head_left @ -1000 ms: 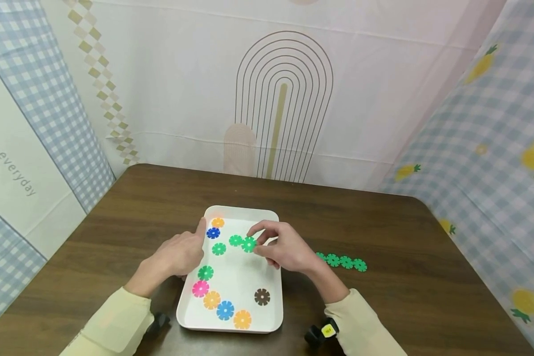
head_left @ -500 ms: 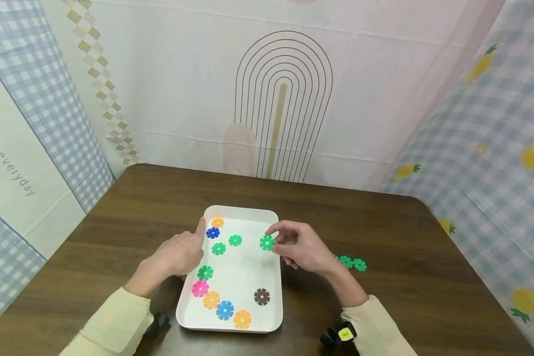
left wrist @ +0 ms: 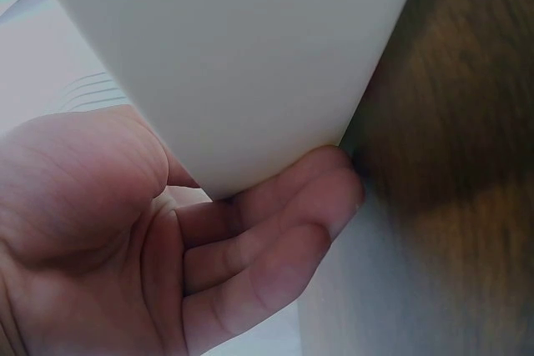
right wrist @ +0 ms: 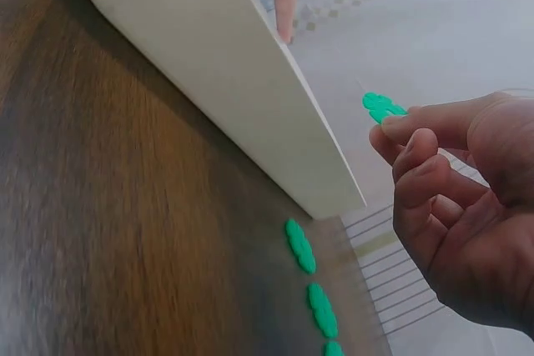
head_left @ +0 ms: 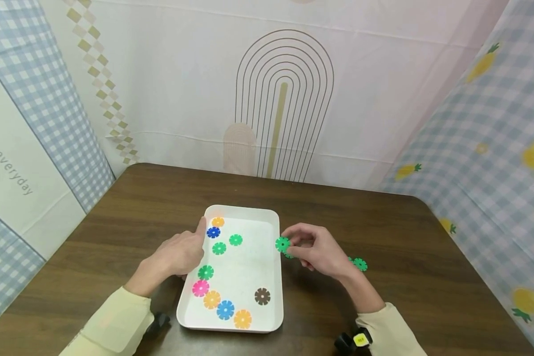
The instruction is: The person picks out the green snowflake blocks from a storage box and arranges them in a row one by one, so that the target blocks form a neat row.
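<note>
My right hand [head_left: 316, 249] pinches a green notched plastic disc [head_left: 282, 244] between thumb and fingertips, just past the right rim of a white tray [head_left: 249, 272]. In the right wrist view that disc [right wrist: 382, 107] shows above the table, its far part clear of the fingers. My left hand [head_left: 180, 252] grips the tray's left side. Its index finger lies along the rim, while the other fingers [left wrist: 275, 264] curl against the outer wall in the left wrist view. More green discs [head_left: 360, 264] lie in a row on the table, partly hidden by my right hand and forearm.
Inside the tray lie several notched discs: green [head_left: 236, 240], dark blue [head_left: 213, 232], pink [head_left: 200, 288], orange [head_left: 242, 319], light blue [head_left: 225, 310] and brown [head_left: 262, 296]. The wooden table [head_left: 338, 212] reaches back to a patterned cloth [head_left: 182, 99].
My right hand has moved right, carrying the green disc from over the tray to beyond its right rim. The left hand and the tray have stayed still.
</note>
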{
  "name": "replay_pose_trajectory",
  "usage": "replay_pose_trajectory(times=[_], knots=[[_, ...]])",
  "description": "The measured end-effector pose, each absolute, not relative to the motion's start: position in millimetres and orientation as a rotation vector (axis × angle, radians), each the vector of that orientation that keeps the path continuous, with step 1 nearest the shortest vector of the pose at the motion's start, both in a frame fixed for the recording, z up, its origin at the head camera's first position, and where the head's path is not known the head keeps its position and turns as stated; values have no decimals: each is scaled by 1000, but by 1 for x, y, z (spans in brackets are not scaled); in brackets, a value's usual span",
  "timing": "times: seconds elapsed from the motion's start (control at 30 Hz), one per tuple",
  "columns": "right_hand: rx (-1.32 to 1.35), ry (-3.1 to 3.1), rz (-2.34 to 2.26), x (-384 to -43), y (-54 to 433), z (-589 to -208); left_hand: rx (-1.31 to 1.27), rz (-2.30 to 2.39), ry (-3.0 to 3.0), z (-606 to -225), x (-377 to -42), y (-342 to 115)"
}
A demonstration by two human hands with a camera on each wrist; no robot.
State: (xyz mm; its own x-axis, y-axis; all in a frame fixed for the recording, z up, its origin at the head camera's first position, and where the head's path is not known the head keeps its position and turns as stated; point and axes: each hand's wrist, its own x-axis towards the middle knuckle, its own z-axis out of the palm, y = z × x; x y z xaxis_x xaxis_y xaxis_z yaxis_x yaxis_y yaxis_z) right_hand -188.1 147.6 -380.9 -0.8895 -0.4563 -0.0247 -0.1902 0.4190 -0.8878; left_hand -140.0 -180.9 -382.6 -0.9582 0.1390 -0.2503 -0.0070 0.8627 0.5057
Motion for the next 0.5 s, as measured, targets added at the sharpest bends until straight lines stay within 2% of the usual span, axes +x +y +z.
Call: replay_pose_trajectory(times=[0.5], knots=[[-543, 2410, -1503, -187, 176, -384, 104, 772, 2759, -383, -139, -181]])
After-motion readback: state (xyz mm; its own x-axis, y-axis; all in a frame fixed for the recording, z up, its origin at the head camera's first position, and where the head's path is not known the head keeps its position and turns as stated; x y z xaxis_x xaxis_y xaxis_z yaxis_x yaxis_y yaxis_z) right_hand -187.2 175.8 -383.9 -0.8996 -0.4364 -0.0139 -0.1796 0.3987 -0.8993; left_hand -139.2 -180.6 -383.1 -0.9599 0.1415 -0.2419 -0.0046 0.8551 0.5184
